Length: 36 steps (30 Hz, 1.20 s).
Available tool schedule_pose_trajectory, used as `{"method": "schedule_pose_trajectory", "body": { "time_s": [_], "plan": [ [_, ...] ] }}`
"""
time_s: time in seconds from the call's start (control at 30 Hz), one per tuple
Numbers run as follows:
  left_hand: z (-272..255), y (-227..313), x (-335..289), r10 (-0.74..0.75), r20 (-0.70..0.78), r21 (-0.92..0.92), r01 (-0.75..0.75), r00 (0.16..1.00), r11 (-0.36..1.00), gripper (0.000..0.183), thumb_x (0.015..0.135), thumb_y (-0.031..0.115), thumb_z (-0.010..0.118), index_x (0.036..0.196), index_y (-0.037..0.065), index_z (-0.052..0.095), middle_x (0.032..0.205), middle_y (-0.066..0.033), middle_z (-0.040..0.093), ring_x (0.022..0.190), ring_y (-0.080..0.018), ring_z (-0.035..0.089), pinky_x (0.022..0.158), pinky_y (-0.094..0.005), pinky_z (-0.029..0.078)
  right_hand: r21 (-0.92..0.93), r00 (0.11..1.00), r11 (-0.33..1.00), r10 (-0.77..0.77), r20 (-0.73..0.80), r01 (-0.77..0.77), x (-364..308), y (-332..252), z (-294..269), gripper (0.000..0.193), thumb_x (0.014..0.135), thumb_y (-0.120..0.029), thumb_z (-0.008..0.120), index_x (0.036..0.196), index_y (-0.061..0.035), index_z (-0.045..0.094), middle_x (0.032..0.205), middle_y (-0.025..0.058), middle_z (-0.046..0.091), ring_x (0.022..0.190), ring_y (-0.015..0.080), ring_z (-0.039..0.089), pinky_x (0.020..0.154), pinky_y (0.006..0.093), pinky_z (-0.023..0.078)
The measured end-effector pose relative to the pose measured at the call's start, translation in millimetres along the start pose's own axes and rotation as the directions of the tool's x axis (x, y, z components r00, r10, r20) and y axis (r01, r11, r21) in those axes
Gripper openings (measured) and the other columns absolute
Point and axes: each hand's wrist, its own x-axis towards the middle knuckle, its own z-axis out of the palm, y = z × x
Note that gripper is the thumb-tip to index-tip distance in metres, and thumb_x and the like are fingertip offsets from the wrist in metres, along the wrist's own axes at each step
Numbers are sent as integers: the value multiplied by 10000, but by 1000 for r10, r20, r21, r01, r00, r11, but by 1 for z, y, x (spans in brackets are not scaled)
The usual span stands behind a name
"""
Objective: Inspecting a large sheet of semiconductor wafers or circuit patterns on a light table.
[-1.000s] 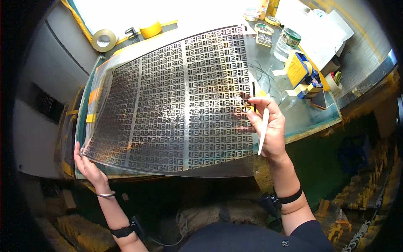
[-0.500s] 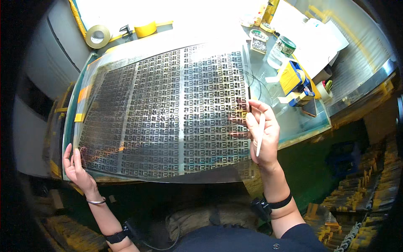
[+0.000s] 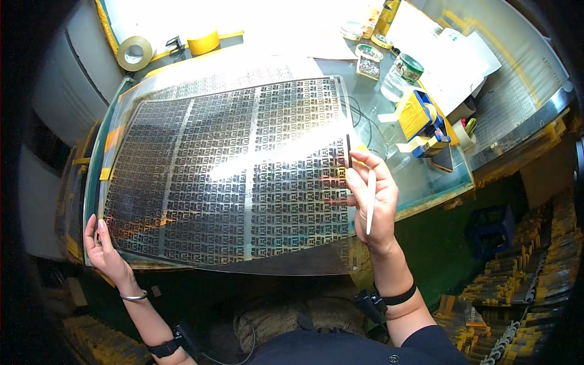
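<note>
A large, glossy film sheet (image 3: 207, 188) with a dense black pattern in panels spans the space between my hands. My left hand (image 3: 109, 258) has its thumb and fingers closed on the sheet's near left edge. My right hand (image 3: 380, 210) pinches the right edge between thumb and fingertips, and a slim white stick (image 3: 370, 204) is tucked in the same hand, slanting down across the palm. Bright glare crosses the sheet's right half. Under it lies another patterned sheet (image 3: 243, 74), showing past the far edge, on the glass-topped table (image 3: 420, 188).
Tape rolls, one beige (image 3: 135, 53) and one yellow (image 3: 203, 42), stand at the far left. On the right are a blue tape dispenser (image 3: 435, 134), a clear jar (image 3: 398, 78), a small box of bits (image 3: 368, 67) and a pen cup (image 3: 466, 132). A thin cable (image 3: 365, 115) lies beside the sheet.
The sheet's far edge has come down and nearer to me, uncovering more of the sheet beneath. Glare has shifted to its middle right. Both hands keep their grip and appear slightly further left.
</note>
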Motion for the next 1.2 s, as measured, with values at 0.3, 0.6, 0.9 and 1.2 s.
{"method": "schedule_pose_trajectory", "body": {
  "time_s": [0.3,0.6,0.9,1.2],
  "plan": [
    [5,1,-2,18,-14,-14,-18,1000,1000,284,986,99,613,1241,-24,596,1094,-78,643,972,-111,586,902,-247,465,-12,999,1000,-9,32,9,1,2,-6,337,963,-17,570,1289,7,486,1165,153,668,931,148,690,623,216,595],
    [4,11,-5,58,-23,69,-56,998,996,250,992,87,596,1216,-24,588,1071,-98,657,962,-131,615,884,-260,489,-94,1000,996,-7,4,8,1,9,-8,345,950,-34,609,1278,1,506,1162,125,658,904,143,679,669,237,588],
    [13,16,-11,67,-60,-70,-71,996,995,241,981,60,604,1201,-36,587,1094,-87,636,966,-121,605,859,-242,499,-204,998,978,-48,29,53,0,9,-10,342,977,-32,565,1308,-13,481,1203,124,655,979,135,672,706,263,609],
    [17,21,-14,129,-163,-36,-137,978,990,237,982,36,590,1209,-31,575,1065,-80,631,924,-107,598,825,-226,499,-240,996,967,-92,-19,85,0,11,-9,340,962,8,574,1292,-9,494,1216,132,656,953,112,660,689,208,558]
  ]
}}
